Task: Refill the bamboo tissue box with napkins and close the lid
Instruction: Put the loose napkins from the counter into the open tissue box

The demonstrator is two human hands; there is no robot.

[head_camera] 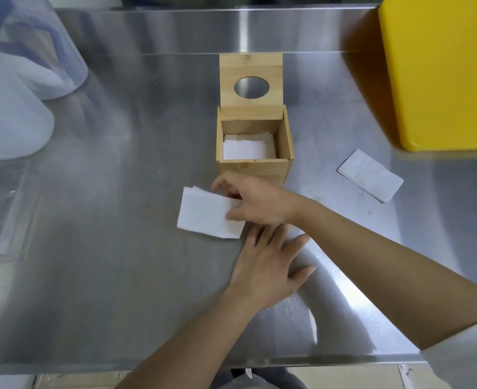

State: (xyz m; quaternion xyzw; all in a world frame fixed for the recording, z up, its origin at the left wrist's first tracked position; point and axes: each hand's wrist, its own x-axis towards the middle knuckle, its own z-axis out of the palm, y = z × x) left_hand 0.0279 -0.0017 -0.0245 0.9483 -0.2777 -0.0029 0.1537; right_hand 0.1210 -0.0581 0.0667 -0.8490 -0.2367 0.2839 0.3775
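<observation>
Flat and spread at six o'clock, left hand (265,272) steadying steel table (119,248); right hand (255,202) pinching folded napkin (208,213), bound for open bamboo tissue box (254,164) at twelve, lid (251,82) upright.

brushed steel table (105,248) with soft glare, yellow board (439,74) far right, clear plastic (21,66) far left

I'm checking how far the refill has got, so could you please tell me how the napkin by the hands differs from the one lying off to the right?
The near napkin lies in front of the bamboo box, while the far napkin sits apart, near the yellow board. The right hand grips the near napkin; nothing touches the far napkin. The near one looks plain white, the far one faintly patterned. Both are folded white rectangles flat on the steel table.
</observation>
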